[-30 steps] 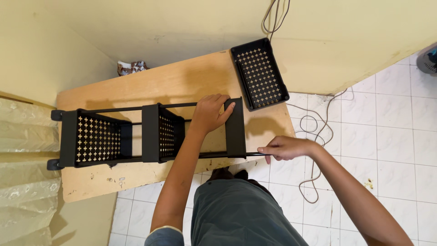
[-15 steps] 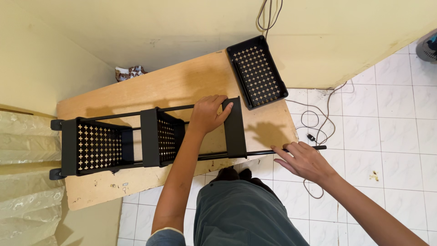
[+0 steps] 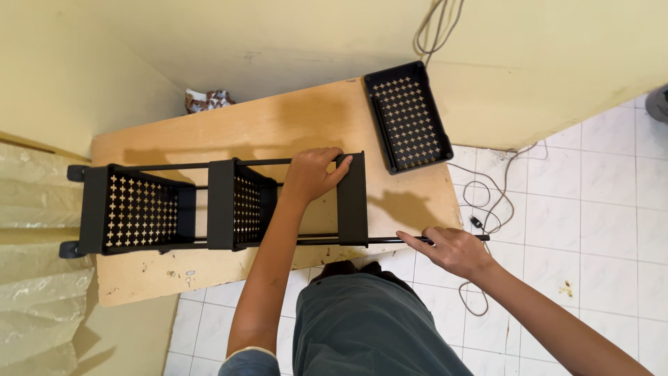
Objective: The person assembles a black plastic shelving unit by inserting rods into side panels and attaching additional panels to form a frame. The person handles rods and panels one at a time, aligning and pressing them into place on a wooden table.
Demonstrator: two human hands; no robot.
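Left hand: forearm extended forward, far from the body, fingers curled over and closed in a grip. Right hand: arm angled in from the near right, palm down, fingers extended leftward, loosely spread.

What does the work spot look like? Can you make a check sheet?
Surface: wooden board, stained, lying on white floor tiles.
Job's things: black rack on its side; thin black rod sticking out past the rack; loose perforated tray.
Clutter: crumpled patterned wrapper.
Hands: left hand grips the rack's end panel; right hand touches the rod.
Cables: loose cord on tiles.
Surroundings: yellow walls, plastic sheet.
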